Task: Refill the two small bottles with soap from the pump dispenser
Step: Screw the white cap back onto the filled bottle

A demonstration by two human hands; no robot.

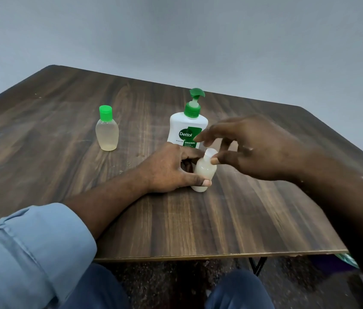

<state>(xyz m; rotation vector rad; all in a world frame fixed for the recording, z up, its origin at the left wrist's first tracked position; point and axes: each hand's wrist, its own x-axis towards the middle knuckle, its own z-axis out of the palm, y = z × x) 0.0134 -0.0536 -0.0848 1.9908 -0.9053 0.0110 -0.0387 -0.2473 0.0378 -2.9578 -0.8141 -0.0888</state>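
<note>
White small bottle, centre frame on table, looks full to the neck w/ pale soap. Left hand grips its base. Right hand pinches the white cap, prob. closing it, can't be sure. Dettol pump dispenser is just behind. Green-capped bottle, upper left, is capped w/ yellowish liquid, fill level unclear, so maybe still to do.

The table is showing dark wood grain, smooth and faintly shiny, chipping pale along its near edge. The pump dispenser is gleaming in glossy white plastic. The green-capped bottle and the milky bottle are looking like translucent plastic. The sleeve is showing matt cloth
</note>
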